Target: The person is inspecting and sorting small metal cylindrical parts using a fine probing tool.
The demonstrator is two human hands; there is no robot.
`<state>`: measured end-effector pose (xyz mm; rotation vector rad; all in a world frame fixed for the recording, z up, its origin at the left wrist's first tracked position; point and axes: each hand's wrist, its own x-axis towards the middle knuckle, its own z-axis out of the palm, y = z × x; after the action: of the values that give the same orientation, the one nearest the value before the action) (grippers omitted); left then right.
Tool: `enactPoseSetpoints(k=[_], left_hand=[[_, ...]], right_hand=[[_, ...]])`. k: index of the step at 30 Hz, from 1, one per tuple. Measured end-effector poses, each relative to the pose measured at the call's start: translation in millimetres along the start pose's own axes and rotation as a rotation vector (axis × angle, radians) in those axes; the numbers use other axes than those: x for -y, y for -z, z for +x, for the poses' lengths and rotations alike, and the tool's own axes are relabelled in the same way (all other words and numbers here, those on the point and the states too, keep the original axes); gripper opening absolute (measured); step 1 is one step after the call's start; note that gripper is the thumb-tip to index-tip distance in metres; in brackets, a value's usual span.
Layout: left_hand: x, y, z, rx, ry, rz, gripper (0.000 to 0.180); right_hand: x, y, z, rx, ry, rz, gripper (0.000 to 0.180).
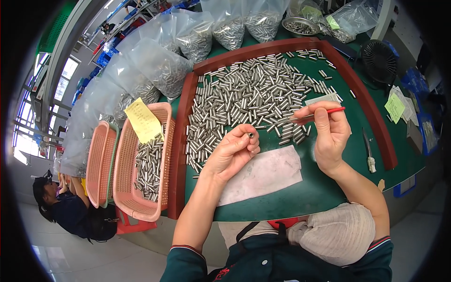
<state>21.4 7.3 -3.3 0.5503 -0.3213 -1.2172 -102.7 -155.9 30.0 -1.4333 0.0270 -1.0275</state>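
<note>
Metal sleeve [251, 135], a short steel cylinder, is pinched between thumb and fingertips of the left hand [232, 152], its open end turned up toward the camera so its long axis runs roughly along the line of sight, above the green table [329, 185] just in front of the heap of loose sleeves [249, 101]. Closed around a thin red-handled tool [319, 113], the right hand [331, 134] holds it lying nearly level, long axis left to right, the tip aimed left over the heap. Beside the wooden frame [178, 155] stands a pink basket [141, 174] holding more sleeves.
</note>
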Motion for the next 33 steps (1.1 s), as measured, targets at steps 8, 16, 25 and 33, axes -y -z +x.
enactPoseSetpoints(k=[8,16,25,33], left_hand=[[7.2,-52.6,-74.5,-0.114,-0.060,-0.128,0.015],[50.8,-26.4,-177.2,-0.323,-0.255,-0.258,0.013],[74.3,-0.3,-227.0,-0.458,-0.317,-0.201,0.017],[87.8,21.9,-235.9,-0.455,-0.321,-0.345,0.014]], right_hand=[[-7.7,2.3,4.4,0.045,-0.015,-0.008,0.013],[-16.5,-1.3,2.8,0.123,-0.010,-0.033,0.023],[-14.4,5.5,-2.9,0.166,-0.071,-0.069,0.025],[-17.3,3.8,-4.0,0.144,-0.077,-0.135,0.024]])
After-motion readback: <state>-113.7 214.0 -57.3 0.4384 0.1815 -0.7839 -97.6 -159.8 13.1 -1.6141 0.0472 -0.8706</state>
